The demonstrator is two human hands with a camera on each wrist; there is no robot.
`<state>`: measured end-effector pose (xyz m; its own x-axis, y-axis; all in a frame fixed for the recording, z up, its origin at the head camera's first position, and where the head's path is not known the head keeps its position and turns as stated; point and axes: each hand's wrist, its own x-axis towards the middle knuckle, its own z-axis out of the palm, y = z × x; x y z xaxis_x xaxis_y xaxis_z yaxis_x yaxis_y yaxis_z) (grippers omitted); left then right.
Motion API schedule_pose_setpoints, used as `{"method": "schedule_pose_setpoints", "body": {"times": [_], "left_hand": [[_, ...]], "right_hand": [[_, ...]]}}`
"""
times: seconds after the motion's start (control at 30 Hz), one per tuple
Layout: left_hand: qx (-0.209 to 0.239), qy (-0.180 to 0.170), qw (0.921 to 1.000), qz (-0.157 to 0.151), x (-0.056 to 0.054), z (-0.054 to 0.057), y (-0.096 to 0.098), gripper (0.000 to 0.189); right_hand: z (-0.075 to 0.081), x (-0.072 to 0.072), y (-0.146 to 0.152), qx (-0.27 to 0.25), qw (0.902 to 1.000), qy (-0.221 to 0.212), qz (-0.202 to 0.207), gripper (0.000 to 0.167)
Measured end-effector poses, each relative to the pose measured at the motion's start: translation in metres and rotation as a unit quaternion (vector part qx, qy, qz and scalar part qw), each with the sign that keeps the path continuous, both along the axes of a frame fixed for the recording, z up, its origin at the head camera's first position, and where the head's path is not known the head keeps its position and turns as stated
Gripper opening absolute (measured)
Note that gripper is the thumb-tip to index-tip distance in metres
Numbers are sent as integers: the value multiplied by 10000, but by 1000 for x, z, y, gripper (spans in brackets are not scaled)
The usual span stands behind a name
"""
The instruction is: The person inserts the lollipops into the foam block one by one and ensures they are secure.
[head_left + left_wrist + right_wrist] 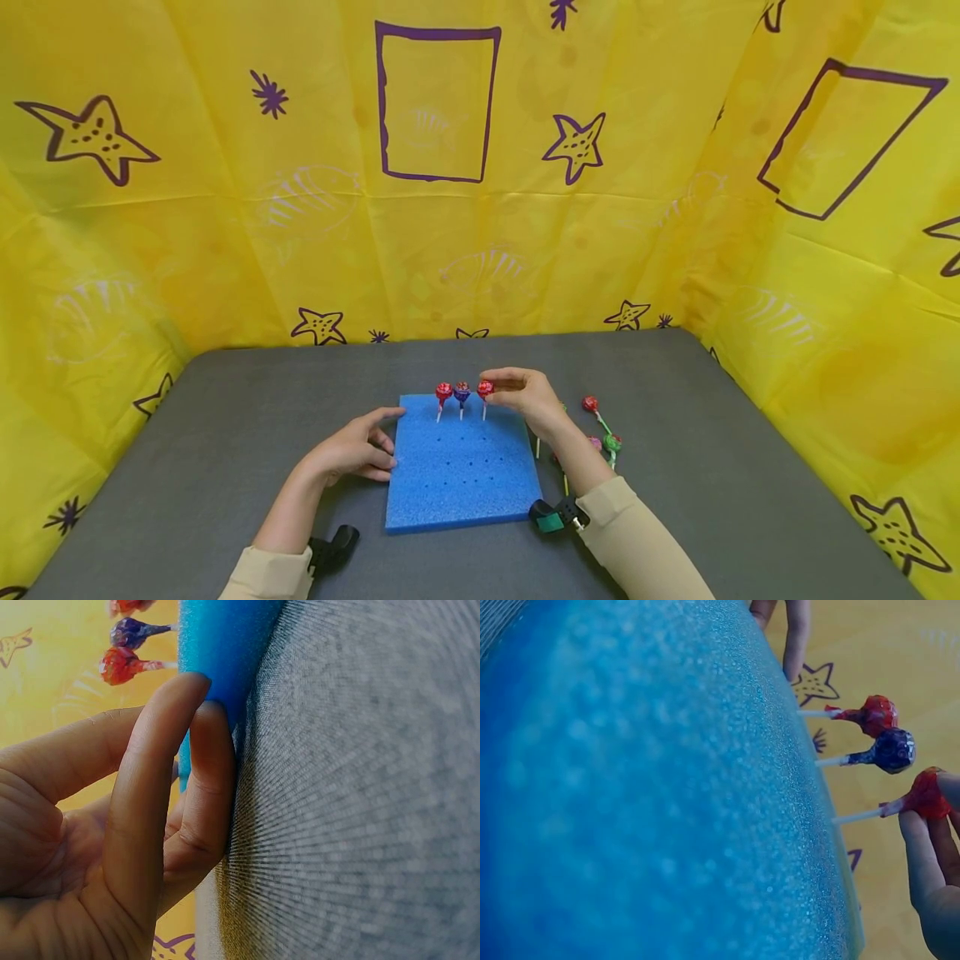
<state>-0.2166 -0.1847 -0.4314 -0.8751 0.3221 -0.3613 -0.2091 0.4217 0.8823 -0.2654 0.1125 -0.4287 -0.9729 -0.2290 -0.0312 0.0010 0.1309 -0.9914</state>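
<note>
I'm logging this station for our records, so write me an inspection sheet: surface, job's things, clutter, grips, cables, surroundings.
Surface: dark grey table.
Job's things: blue foam board with rows of small holes; near its far edge, left red lollipop, purple lollipop and right red lollipop in a row, sticks down; loose lollipops right of the board, partly hidden by the arm.
Clutter: nothing seen.
Grips: left grip, a bare hand, at the board's left edge; right grip, also bare, pinches the right red lollipop's head.
Cables: nothing seen.
Surroundings: yellow cloth with purple star outlines, behind and at both sides.
</note>
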Motion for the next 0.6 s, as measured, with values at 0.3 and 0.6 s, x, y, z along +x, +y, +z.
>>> {"method": "schedule_pose_setpoints", "body": {"times": [0.3, 0.6], "left_hand": [[6, -1, 10000, -13, 0, 0, 0, 74], [-61, -37, 10000, 19, 0, 1, 0, 74]], "right_hand": [[1, 3, 2, -14, 9999, -12, 102, 39], [0, 2, 2, 133, 9995, 133, 240, 39]]}}
